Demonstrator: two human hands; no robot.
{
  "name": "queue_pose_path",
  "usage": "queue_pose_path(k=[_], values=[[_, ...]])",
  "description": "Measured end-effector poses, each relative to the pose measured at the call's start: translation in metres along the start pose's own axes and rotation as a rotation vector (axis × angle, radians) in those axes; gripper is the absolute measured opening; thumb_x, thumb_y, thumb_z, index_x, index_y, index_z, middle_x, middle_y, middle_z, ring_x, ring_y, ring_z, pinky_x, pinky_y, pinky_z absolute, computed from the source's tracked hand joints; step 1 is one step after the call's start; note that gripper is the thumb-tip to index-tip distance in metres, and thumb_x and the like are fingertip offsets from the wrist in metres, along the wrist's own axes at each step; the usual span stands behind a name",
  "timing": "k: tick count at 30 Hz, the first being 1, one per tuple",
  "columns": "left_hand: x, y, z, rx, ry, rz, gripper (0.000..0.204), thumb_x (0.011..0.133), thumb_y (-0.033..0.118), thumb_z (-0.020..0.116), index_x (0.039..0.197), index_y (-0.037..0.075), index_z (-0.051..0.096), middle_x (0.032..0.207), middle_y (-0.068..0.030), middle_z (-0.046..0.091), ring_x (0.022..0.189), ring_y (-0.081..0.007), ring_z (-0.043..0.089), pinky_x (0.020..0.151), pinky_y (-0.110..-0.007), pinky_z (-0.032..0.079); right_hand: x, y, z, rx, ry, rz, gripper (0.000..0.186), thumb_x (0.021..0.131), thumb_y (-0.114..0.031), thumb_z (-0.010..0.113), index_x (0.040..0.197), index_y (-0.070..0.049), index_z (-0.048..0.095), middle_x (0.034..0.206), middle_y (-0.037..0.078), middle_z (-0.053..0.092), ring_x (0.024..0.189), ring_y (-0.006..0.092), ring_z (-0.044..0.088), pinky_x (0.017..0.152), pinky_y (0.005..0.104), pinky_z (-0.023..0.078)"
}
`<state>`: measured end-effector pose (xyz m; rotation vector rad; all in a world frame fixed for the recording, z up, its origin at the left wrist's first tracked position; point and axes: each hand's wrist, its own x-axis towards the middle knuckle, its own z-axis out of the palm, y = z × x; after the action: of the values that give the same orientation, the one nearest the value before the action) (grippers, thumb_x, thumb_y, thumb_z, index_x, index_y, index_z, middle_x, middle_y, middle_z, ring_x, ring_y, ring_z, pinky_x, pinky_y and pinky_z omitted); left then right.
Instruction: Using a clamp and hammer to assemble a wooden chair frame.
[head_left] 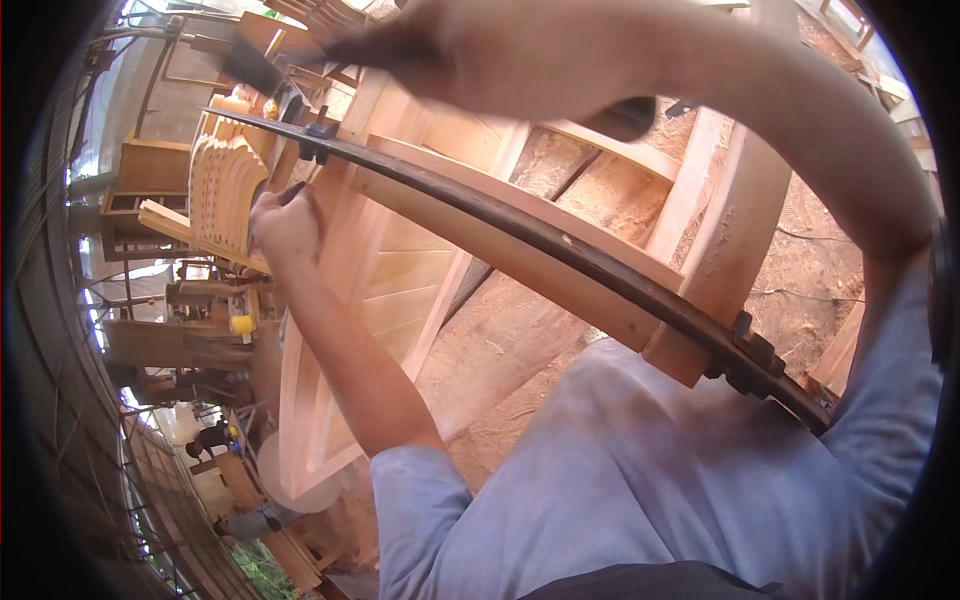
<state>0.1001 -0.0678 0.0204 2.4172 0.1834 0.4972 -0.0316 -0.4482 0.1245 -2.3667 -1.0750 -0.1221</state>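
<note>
My right hand (530, 60), smeared by motion, is raised across the top of the view and closed round the handle of a hammer (252, 68). The hammer's dark, blurred head points to the far left, and its butt shows below my fist. Lower on the left, my left hand (288, 225) is closed beside the end of a wooden frame; a small dark piece shows at its fingers, too hidden to name. A long dark bar clamp (520, 218) runs diagonally over a pale wooden rail (510, 250), its jaws near the rail's two ends.
A panelled wooden door-like piece (400, 275) lies under the rail. Stacked curved wooden parts (225, 185) stand at the far left. Sawdust covers the ground (800, 250) on the right. Another person (210, 437) is far off at lower left.
</note>
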Motion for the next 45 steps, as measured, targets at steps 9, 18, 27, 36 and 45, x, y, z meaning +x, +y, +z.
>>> queue_pose_path(k=[9, 18, 27, 36, 45], values=[[-0.006, 0.004, 0.000, 0.024, 0.021, 0.011, 0.021, 0.086, 0.009, 0.076, 0.096, -0.010, 0.076, 0.078, -0.0095, 0.071, 0.070, -0.0168, 0.064, 0.068, -0.034, 0.051, 0.005, 0.013, 0.000, 0.417, 0.219, -0.056, 0.039, 0.096, -0.001, 0.050, 0.133, 0.013, 0.055, 0.097, 0.026, 0.073, 0.089, 0.0342, 0.076, 0.073, 0.0409, 0.060], [-0.002, 0.003, -0.001, 0.039, 0.009, -0.019, 0.023, 0.085, 0.011, 0.077, 0.096, -0.008, 0.077, 0.080, -0.0115, 0.073, 0.074, -0.0201, 0.067, 0.075, -0.036, 0.053, 0.016, 0.005, 0.016, 0.600, 0.094, 0.435, 0.066, 0.103, -0.017, 0.049, 0.164, 0.001, 0.032, 0.100, 0.017, 0.070, 0.081, 0.0223, 0.070, 0.072, 0.0365, 0.059], [-0.004, 0.001, -0.002, 0.086, 0.032, 0.029, 0.027, 0.085, 0.016, 0.079, 0.100, -0.006, 0.080, 0.084, -0.0139, 0.075, 0.079, -0.0201, 0.070, 0.080, -0.036, 0.053, 0.030, 0.037, 0.033, 1.103, 0.129, 0.804, 0.021, 0.100, -0.016, 0.054, 0.102, 0.004, 0.061, 0.089, 0.017, 0.065, 0.071, 0.0257, 0.067, 0.059, 0.0407, 0.056], [0.000, -0.002, -0.002, 0.059, 0.024, -0.003, 0.028, 0.084, 0.016, 0.081, 0.101, -0.007, 0.080, 0.087, -0.0128, 0.076, 0.082, -0.0196, 0.069, 0.081, -0.034, 0.053, 0.020, 0.021, 0.029, 0.965, 0.095, 0.783, 0.022, 0.100, -0.017, 0.054, 0.094, 0.003, 0.061, 0.085, 0.014, 0.064, 0.071, 0.0231, 0.066, 0.061, 0.0402, 0.057], [-0.003, 0.002, -0.002, 0.069, 0.030, 0.031, 0.029, 0.083, 0.016, 0.081, 0.100, -0.007, 0.080, 0.085, -0.0149, 0.076, 0.083, -0.0210, 0.070, 0.082, -0.036, 0.054, 0.011, 0.038, 0.030, 1.094, 0.003, 0.618, 0.022, 0.099, -0.016, 0.054, 0.090, 0.002, 0.062, 0.083, 0.013, 0.064, 0.074, 0.0226, 0.067, 0.066, 0.0389, 0.058]])
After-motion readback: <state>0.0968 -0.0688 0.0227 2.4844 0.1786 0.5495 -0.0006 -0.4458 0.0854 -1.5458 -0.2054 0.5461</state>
